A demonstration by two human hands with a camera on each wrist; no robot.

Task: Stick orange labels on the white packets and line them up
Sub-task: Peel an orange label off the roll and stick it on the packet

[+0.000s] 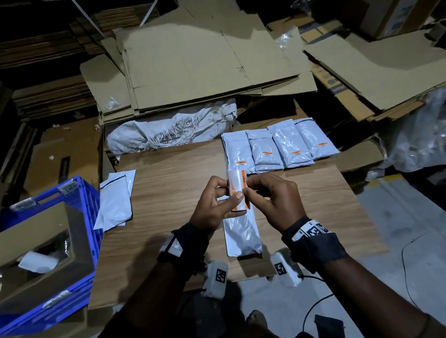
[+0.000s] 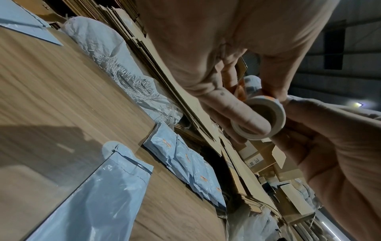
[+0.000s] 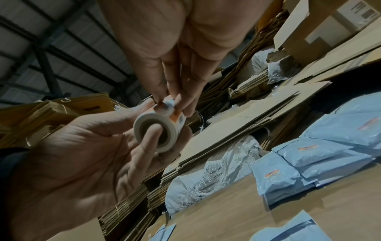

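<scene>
Above the board: my two hands meet over one unlabelled white packet [image 1: 242, 234] lying on the wooden board [image 1: 167, 186].
Left hand [image 1: 213, 204]: curled round one label roll [image 1: 238, 191], a finger through its core.
Right hand [image 1: 273, 200]: fingertips pinch an orange label at the roll's edge.
Labelled packets [image 1: 279, 146]: four side by side in a row at the board's far edge, one orange label each.
Spare packets [image 1: 116, 197]: a small overlapping pile at left; I cannot count them.
Blue crate [image 1: 74, 199]: one, holding one cardboard box [image 1: 29, 238].
</scene>
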